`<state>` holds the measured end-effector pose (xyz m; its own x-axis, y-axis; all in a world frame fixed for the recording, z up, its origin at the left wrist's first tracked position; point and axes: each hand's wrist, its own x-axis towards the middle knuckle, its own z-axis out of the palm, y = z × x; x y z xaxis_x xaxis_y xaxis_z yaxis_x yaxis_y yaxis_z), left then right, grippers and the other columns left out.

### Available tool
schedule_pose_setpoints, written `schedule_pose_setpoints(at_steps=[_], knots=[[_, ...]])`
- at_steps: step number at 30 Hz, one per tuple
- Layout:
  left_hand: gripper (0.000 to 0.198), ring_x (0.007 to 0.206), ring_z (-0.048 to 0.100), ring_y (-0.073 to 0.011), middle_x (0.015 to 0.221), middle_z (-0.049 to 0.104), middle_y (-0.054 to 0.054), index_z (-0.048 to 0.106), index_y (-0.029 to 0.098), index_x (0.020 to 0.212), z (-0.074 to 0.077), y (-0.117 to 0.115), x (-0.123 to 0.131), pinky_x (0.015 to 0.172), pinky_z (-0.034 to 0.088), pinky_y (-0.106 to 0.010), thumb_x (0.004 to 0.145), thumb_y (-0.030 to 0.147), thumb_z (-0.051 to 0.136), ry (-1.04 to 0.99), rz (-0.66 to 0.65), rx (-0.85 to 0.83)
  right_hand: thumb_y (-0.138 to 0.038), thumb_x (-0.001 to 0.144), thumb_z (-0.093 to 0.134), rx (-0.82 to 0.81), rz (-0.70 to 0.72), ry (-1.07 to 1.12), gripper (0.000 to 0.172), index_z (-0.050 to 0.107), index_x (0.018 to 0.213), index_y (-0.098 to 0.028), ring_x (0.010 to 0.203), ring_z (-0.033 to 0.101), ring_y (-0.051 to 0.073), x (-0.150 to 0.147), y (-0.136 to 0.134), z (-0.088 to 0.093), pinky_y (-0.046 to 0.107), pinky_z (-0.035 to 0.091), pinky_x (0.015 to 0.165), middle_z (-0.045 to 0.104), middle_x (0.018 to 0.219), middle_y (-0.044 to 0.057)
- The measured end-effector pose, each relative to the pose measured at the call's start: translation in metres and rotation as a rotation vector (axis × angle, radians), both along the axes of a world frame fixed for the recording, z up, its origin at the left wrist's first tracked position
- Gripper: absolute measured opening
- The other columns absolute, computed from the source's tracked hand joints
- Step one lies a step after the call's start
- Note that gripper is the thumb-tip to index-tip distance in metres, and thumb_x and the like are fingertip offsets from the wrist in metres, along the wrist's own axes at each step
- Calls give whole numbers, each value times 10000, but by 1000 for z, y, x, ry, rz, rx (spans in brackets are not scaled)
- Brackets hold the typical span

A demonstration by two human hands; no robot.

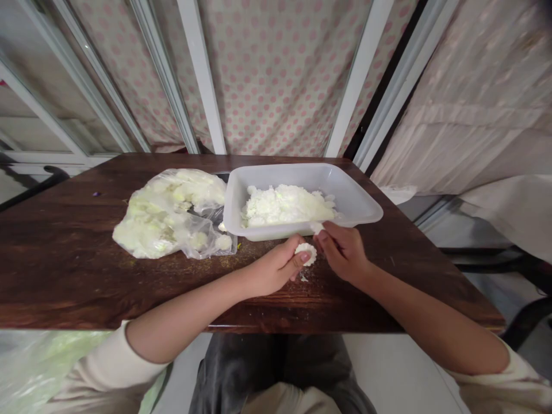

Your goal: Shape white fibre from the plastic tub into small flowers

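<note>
My left hand [276, 267] pinches a small white scalloped disc [307, 253] between thumb and fingers, just above the wooden table [64, 259]. A few white crumbs [304, 278] lie on the wood below it. My right hand [342, 251] is beside the disc, with its fingertips on a small white lump [317, 228] at the front rim of a translucent plastic tray [276, 232]. The tray holds a heap of crumbly white paste [284, 206]. To its left lies a clear plastic bag [166, 215] with pale, yellowish-white lumps.
The dark wooden table's near edge runs in front of my forearms, above my dark trousers. Polka-dot fabric and white frames [276, 75] stand behind the table. A black chair frame [487, 253] stands to the right.
</note>
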<state>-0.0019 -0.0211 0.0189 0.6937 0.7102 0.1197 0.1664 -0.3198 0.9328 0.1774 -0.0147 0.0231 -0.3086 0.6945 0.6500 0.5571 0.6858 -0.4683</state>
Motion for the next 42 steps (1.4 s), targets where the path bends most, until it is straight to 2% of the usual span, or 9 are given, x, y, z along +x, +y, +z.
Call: schedule_pose_setpoints(at_steps=[3,5,7,11,18,26,32,37,42], knots=[[277,493,395,-68,557,401,61,342,189,797,0,-1,2,508,343,-209,886,447,294,-17,-39,-147,-256,852,445,226,-269,-38,245,436,620,-180,472,383,90,15,15,8,239,310,495,429,519,-24],[278,452,369,-58,541,375,72,334,190,772,-1,0,3,489,326,-209,883,444,309,-60,-59,-231,-266,814,505,245,-418,-41,93,493,775,-182,527,431,115,23,28,11,257,345,530,481,595,-12],[275,425,356,-51,527,356,81,331,190,760,-2,0,4,479,312,-210,881,437,330,-113,-53,-289,-263,790,525,258,-454,-29,179,479,941,-181,611,473,145,28,39,10,282,385,571,514,699,12],[288,402,351,-54,481,351,84,330,190,743,-3,1,4,454,285,-206,883,441,327,-225,45,-306,-224,793,490,391,-339,-51,185,454,969,-182,731,485,181,23,36,6,335,422,649,504,786,48],[334,372,341,-49,481,334,86,351,187,725,-5,3,5,402,283,-195,867,488,329,-240,174,-258,-258,803,506,445,173,-314,180,477,957,-170,774,487,200,1,9,-1,361,441,673,536,823,75],[389,366,339,-62,416,335,84,370,180,737,-7,3,5,412,296,-204,872,524,249,-124,183,-161,-160,828,472,336,209,-264,82,534,872,-193,721,464,162,0,13,-4,304,420,650,527,763,46],[497,386,333,-67,457,328,77,421,165,849,-11,1,5,435,342,-222,850,586,157,-137,140,-246,-185,865,403,171,214,-139,106,483,796,-184,689,433,157,-1,10,0,296,383,615,466,717,42],[397,383,375,-62,470,356,82,430,167,877,-7,1,6,410,355,-204,839,549,327,-102,118,-268,-207,880,404,38,217,4,175,435,710,-181,630,406,126,0,11,2,267,349,577,418,663,10],[303,413,450,-73,479,418,68,474,153,834,-3,2,8,400,412,-196,808,454,455,-16,191,-247,-258,821,533,-95,170,193,177,475,674,-178,617,480,111,-3,9,-1,248,388,555,524,684,11]])
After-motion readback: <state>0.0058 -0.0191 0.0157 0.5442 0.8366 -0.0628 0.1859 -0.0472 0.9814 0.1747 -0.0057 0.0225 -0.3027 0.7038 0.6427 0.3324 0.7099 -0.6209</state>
